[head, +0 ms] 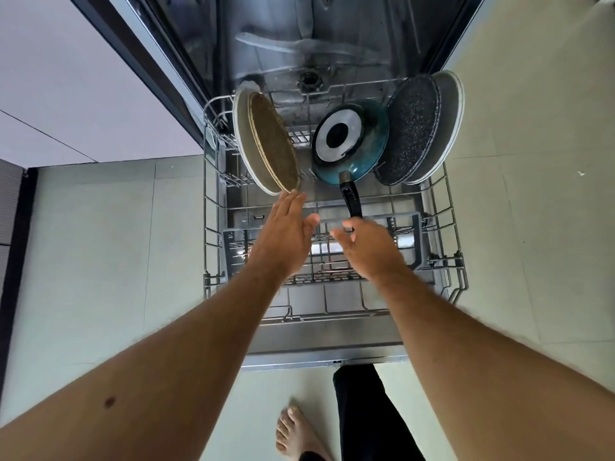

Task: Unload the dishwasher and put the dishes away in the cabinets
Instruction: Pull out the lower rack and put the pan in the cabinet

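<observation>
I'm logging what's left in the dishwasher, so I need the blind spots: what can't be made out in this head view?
- Pan: its inside faces away; only the base shows.
- Pan handle end: hidden behind the right hand.
- Left pale plate: mostly covered by the brown plate.
- Right pale plate: largely behind the speckled plate.
- Tub interior: dim and blurred.

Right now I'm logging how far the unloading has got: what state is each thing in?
Dishwasher door: open, folded down.
Lower rack: pulled out, partly loaded.
Brown plate: on edge, left side, in front of a white plate.
Teal frying pan: tilted, bottom showing, handle toward the person.
Speckled dark plate: on edge, right side.
Left hand: open, by the brown plate's rim.
Right hand: open, at the pan handle's end.
</observation>
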Action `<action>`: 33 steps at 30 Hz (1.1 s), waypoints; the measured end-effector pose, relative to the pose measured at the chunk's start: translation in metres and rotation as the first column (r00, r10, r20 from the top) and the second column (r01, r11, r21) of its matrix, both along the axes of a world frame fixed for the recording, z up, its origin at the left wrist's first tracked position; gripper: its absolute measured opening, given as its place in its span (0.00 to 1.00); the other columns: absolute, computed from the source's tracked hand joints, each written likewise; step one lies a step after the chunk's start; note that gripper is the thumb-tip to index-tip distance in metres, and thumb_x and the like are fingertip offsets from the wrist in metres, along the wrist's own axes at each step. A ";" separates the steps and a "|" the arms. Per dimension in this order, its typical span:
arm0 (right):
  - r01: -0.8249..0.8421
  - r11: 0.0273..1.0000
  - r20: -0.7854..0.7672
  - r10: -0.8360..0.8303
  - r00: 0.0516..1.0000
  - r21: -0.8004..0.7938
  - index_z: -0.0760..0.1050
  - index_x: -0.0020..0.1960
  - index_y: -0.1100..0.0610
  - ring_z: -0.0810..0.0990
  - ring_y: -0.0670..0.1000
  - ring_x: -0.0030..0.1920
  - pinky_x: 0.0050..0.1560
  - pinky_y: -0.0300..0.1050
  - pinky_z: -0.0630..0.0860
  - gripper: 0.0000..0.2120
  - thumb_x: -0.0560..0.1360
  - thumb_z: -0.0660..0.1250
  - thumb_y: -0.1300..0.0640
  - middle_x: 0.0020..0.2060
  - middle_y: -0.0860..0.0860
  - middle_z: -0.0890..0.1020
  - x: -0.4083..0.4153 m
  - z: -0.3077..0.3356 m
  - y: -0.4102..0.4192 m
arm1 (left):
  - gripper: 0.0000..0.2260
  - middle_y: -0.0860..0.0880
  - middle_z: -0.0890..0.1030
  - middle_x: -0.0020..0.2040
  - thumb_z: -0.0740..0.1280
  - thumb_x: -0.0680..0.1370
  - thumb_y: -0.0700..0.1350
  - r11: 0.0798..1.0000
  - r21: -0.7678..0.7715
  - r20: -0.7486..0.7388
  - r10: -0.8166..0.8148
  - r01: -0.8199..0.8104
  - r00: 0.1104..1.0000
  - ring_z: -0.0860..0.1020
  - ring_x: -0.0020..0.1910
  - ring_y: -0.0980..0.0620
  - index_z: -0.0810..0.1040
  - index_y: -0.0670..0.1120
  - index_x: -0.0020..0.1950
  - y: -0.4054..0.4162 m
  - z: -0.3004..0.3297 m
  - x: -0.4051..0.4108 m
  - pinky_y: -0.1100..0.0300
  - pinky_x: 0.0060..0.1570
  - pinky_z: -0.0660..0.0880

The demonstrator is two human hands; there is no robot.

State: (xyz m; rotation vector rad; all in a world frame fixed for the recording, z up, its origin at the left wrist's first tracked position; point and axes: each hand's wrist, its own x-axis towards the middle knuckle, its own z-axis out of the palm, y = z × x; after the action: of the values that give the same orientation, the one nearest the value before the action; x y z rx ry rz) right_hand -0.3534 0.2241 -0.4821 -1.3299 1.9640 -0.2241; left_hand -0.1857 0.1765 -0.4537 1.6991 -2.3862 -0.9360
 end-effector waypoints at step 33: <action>0.113 0.991 0.047 -0.117 0.992 0.068 0.67 0.63 0.62 0.76 0.57 0.43 0.40 0.46 0.68 0.12 0.81 0.57 0.59 0.44 0.55 0.76 -0.030 -0.028 -0.101 | 0.25 0.45 0.60 0.78 0.52 0.84 0.55 0.979 0.063 -0.121 0.199 -0.192 0.973 0.52 0.79 0.49 0.59 0.44 0.77 -0.111 -0.021 -0.076 0.52 0.76 0.54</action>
State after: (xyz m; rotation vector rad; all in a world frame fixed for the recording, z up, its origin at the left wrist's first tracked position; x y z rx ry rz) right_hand -0.3835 0.1235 -0.5098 -1.1600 1.9899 -0.2452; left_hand -0.2618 0.0657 -0.4748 1.7936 -2.0886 -1.0459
